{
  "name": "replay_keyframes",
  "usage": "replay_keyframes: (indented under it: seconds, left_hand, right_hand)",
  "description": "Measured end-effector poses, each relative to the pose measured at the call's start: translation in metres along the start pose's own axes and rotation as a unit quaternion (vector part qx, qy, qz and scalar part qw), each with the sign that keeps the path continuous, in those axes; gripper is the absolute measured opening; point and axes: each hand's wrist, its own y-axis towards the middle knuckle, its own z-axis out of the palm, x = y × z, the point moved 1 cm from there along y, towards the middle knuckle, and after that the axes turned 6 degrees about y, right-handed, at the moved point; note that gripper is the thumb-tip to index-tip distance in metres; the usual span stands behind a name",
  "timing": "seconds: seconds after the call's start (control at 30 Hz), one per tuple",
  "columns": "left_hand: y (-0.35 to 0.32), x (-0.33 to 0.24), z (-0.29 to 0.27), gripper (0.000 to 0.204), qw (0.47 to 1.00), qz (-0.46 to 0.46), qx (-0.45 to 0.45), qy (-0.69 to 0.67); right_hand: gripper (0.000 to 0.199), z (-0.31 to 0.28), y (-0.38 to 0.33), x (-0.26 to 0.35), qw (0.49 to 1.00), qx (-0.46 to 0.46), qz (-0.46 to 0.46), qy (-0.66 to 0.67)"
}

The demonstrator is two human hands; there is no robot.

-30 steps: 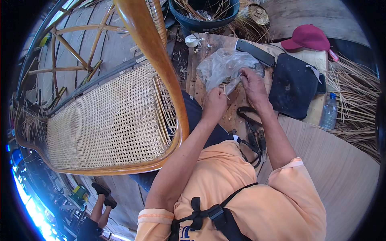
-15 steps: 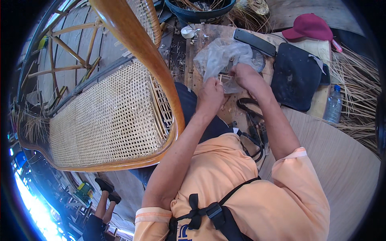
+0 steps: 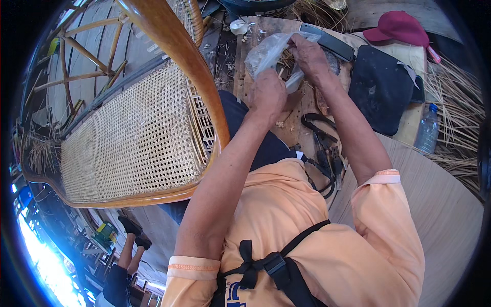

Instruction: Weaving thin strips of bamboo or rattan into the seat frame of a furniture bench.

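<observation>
A clear, crumpled plastic bag (image 3: 263, 55) is held between my two hands above a wooden board (image 3: 244, 77). My left hand (image 3: 268, 93) is closed on the bag's near edge, with a short pale stick also showing at its fingers. At the bag's far right edge, my right hand (image 3: 309, 56) pinches the plastic between thumb and fingers. Thin brownish pieces (image 3: 287, 61) show inside the spread mouth; their kind is too small to tell. To the left stands a curved, varnished wooden chair frame (image 3: 176, 38) with a woven cane panel (image 3: 128, 128).
Beyond the hands lie a long dark case (image 3: 332, 43) and a black flat pad (image 3: 381, 89). A maroon cap (image 3: 401, 28), plastic bottle (image 3: 427, 129) and loose cane strands (image 3: 455, 110) are at right. Dark hand tools (image 3: 325, 153) lie near my body. Another person's legs (image 3: 128, 250) show lower left.
My right hand has moved up and away from my left, pulling the bag's mouth wider. The brownish contents now show more plainly. The whole view has shifted slightly.
</observation>
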Motion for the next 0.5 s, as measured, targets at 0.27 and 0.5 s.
replay_keyframes:
  seconds: [0.27, 0.5]
  left_hand:
    - [-0.002, 0.005, -0.01, 0.019, 0.991, 0.031, -0.082, 0.099]
    - [-0.004, 0.004, -0.017, 0.019, 0.987, 0.043, -0.109, 0.109]
  right_hand:
    - [0.02, 0.01, -0.003, -0.004, 0.996, 0.03, -0.005, -0.08]
    - [0.019, 0.017, -0.002, 0.002, 0.991, 0.019, -0.079, -0.109]
